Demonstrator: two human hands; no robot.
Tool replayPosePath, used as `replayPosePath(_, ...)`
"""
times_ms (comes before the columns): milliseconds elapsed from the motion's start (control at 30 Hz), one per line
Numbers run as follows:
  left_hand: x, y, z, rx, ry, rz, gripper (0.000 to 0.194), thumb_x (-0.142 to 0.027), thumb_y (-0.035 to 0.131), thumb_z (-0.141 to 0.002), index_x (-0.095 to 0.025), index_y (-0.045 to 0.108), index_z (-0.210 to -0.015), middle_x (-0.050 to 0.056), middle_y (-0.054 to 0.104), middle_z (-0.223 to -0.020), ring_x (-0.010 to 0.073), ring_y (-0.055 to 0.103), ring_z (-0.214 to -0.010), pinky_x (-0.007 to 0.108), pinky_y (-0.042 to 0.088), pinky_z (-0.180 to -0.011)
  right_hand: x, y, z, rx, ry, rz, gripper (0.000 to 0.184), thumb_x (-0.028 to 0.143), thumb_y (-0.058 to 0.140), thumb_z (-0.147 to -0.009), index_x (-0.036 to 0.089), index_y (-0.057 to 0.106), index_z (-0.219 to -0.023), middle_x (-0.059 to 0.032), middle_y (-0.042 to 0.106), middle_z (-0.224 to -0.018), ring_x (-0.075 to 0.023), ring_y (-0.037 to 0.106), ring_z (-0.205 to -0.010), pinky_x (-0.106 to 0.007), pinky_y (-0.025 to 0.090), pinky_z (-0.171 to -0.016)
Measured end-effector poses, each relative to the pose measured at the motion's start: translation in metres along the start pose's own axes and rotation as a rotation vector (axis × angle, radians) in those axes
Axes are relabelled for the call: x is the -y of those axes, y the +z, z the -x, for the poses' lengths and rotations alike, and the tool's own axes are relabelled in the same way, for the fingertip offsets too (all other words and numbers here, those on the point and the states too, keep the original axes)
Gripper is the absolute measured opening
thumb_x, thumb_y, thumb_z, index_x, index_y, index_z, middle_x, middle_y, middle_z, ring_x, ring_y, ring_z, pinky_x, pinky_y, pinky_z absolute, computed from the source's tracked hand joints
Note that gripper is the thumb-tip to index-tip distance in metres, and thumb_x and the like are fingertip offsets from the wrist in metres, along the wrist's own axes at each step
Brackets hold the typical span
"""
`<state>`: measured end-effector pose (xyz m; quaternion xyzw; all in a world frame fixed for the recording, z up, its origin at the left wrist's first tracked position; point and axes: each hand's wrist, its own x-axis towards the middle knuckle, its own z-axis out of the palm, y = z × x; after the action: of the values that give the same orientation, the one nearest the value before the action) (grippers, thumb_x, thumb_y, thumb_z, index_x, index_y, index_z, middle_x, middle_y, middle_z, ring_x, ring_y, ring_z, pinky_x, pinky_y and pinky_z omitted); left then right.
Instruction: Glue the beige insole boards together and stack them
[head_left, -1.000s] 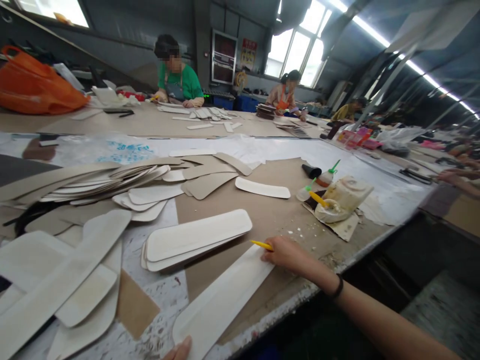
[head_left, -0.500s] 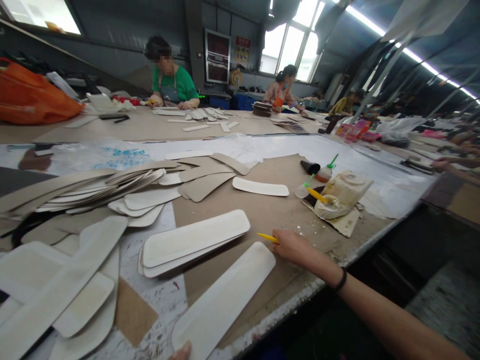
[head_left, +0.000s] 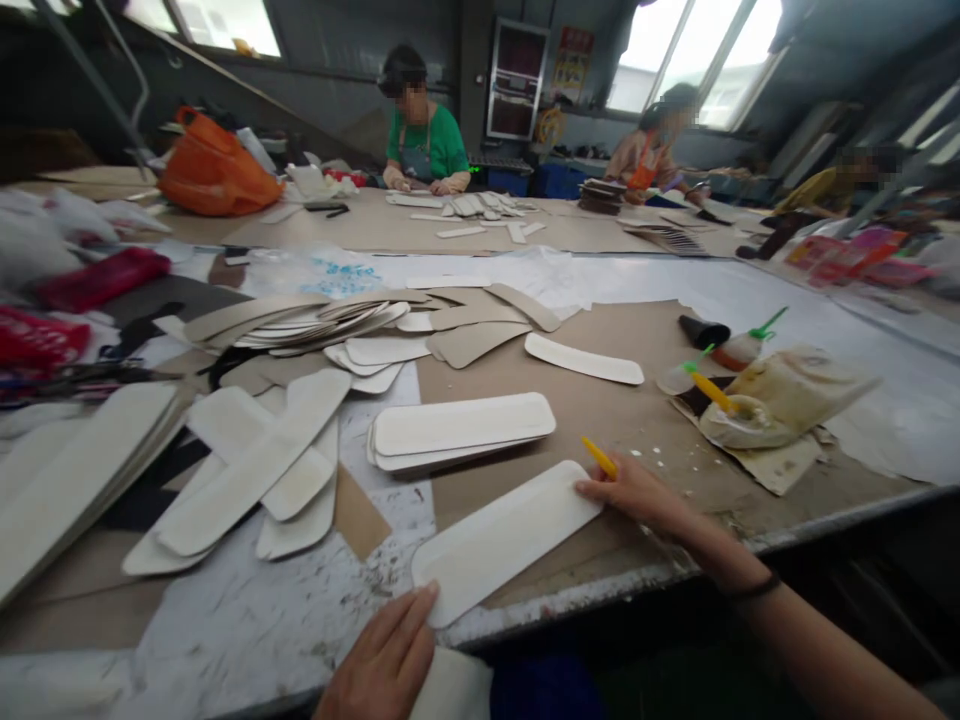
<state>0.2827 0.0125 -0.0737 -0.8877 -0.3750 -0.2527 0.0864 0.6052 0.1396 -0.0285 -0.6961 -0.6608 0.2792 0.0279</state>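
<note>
My left hand (head_left: pixel 390 650) is at the front table edge, its fingers together on the near corner of a long white rounded strip (head_left: pixel 506 545). The thumb is hard to make out. A yellow pointed stick (head_left: pixel 599 458) is in my closed right hand (head_left: pixel 637 495), whose fingertips also touch the strip's far right end. The strip lies slantwise between both hands. Just behind it is a small stack of similar white strips (head_left: pixel 465 425). Below my left hand, another pale piece (head_left: pixel 454 685) shows at the table edge, partly covered.
Crossed white strips (head_left: pixel 255 475) and a pile of grey-backed pieces (head_left: pixel 315 320) lie left. On the right are an opened, glue-smeared container (head_left: pixel 795 395) holding a yellow stick, green-tipped bottles (head_left: pixel 739 350) and a black cone (head_left: pixel 703 331). Several people work across the table.
The view has swung left. My left hand has come further into view at the strip's near corner. My right hand, still holding the yellow stick, now touches the strip's far end.
</note>
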Motion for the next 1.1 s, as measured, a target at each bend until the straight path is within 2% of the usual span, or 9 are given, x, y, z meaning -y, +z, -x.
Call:
replayPosePath(100,-0.003,-0.004,-0.001,0.033,-0.050,0.037,0.031,0.001,0.031,-0.084,-0.007,0.058,-0.097,0.015,0.065,-0.107,0.0208,0.056,-0.106,0.028,0.048,-0.090,-0.004,-0.005,0.001,0.023,0.000,-0.230,0.033,0.046,0.059,-0.070,0.019,0.047,-0.057,0.0047,0.044,-0.050,-0.0093,0.040,-0.047,-0.022,0.029,-0.044)
replayPosePath(200,-0.002,-0.002,0.004,0.001,-0.101,0.114,0.033,0.006,0.035,-0.079,-0.007,0.058,-0.100,0.015,0.064,-0.109,0.0204,0.056,-0.107,0.029,0.046,-0.092,-0.006,-0.008,0.010,0.097,0.072,-0.505,0.036,0.049,0.062,-0.066,0.019,0.043,-0.059,0.0076,0.037,-0.046,-0.0062,0.031,-0.042,-0.020,0.024,-0.039)
replayPosePath(300,0.005,-0.003,0.009,-0.018,-0.187,0.382,0.033,-0.001,0.044,-0.078,-0.013,0.058,-0.105,0.011,0.064,-0.111,0.0200,0.057,-0.105,0.027,0.048,-0.090,-0.009,-0.008,0.022,0.189,0.101,-0.735,0.039,0.051,0.065,-0.065,0.019,0.042,-0.064,0.0088,0.035,-0.049,-0.0041,0.029,-0.040,-0.017,0.019,-0.037)
replayPosePath(367,0.010,-0.009,0.006,-0.017,-0.465,0.638,0.028,-0.012,0.050,-0.078,-0.019,0.062,-0.102,0.006,0.067,-0.107,0.0198,0.061,-0.098,0.026,0.050,-0.084,-0.010,-0.007,0.030,0.191,0.097,-0.872,0.042,0.049,0.069,-0.062,0.019,0.039,-0.064,0.0092,0.034,-0.053,-0.0027,0.027,-0.042,-0.015,0.017,-0.037)
replayPosePath(500,0.008,-0.027,-0.017,-0.280,-1.397,1.123,0.023,-0.037,0.063,-0.073,-0.016,0.063,-0.084,0.003,0.067,-0.075,0.0179,0.064,-0.070,0.025,0.052,-0.066,-0.008,-0.006,0.039,0.149,0.100,-1.036,0.046,0.048,0.073,-0.059,0.019,0.038,-0.065,0.0097,0.033,-0.055,-0.0014,0.026,-0.042,-0.014,0.014,-0.037)
replayPosePath(567,0.005,-0.034,-0.031,-0.395,-1.601,1.330,0.037,-0.045,0.070,-0.066,-0.013,0.060,-0.082,-0.002,0.057,-0.056,0.0107,0.053,-0.049,0.020,0.046,-0.049,-0.003,-0.007,0.041,0.135,0.098,-1.073,0.046,0.048,0.074,-0.059,0.018,0.040,-0.067,0.0097,0.034,-0.056,-0.0011,0.025,-0.041,-0.014,0.015,-0.037)
replayPosePath(733,0.008,-0.038,-0.048,-0.315,-1.623,1.511,0.043,-0.049,0.076,-0.055,-0.012,0.058,-0.069,-0.008,0.037,-0.039,0.0036,0.030,-0.034,0.016,0.024,-0.035,0.015,-0.005,0.036,0.123,0.059,-1.115,0.046,0.048,0.074,-0.059,0.019,0.039,-0.068,0.0101,0.034,-0.055,-0.0011,0.025,-0.041,-0.014,0.017,-0.036)
replayPosePath(867,0.030,-0.039,-0.060,-0.285,-1.516,1.380,0.044,-0.050,0.072,-0.058,-0.015,0.047,-0.049,-0.006,0.038,-0.038,0.0041,0.032,-0.035,0.017,0.025,-0.036,0.033,-0.006,0.022,0.083,0.050,-1.057,0.047,0.055,0.069,-0.060,0.020,0.039,-0.070,0.0111,0.033,-0.050,-0.0017,0.027,-0.039,-0.013,0.018,-0.036)
replayPosePath(1100,0.091,-0.033,-0.104,-0.269,-1.425,1.183,0.039,-0.046,0.070,-0.056,-0.013,0.051,-0.048,-0.003,0.048,-0.043,0.0066,0.041,-0.039,0.018,0.032,-0.040,0.060,-0.034,-0.016,0.046,0.000,-0.684,0.032,0.051,0.046,-0.078,0.020,0.037,-0.071,0.0088,0.038,-0.050,-0.0038,0.033,-0.040,-0.015,0.028,-0.039)
